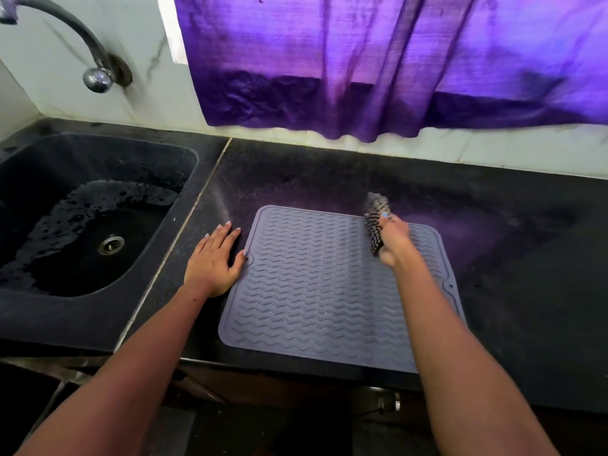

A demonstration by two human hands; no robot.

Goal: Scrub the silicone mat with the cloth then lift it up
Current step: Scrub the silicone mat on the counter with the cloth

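Bare countertop [513, 232] right of mat [312, 291]; sink [184, 199] left.

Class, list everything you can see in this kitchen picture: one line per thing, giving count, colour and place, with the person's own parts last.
silicone mat: one, grey, wavy ridges, flat on the counter near its front edge.
cloth: one, dark-and-light patterned, bunched in the right hand at the mat's far right.
counter: one, black speckled.
sink: one, black, wet, left of the counter.
tap: one, metal, on the wall above the sink.
curtain: one, purple, hanging behind the counter.
left hand: flat on the counter, at the mat's left edge.
right hand: gripping the cloth.
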